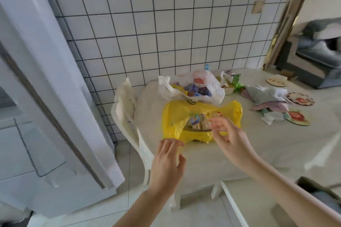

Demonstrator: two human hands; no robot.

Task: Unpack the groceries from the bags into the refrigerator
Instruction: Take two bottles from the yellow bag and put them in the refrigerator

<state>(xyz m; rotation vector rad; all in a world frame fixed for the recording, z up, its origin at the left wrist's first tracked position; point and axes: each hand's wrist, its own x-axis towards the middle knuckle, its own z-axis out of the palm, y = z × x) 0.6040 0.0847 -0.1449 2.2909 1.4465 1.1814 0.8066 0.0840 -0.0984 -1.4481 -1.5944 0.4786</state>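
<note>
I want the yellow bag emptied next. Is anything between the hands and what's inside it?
Nothing visible. The yellow bag gapes open toward both hands, left hand at its near edge, right hand by the opening.

A pale tabletop (276, 145) is set against a white tiled wall (166, 24), with crumpled cloths (267, 97) and round patterned coasters (300, 98) laid toward its right side, and a white chair (127, 108) is tucked at its left edge.
</note>
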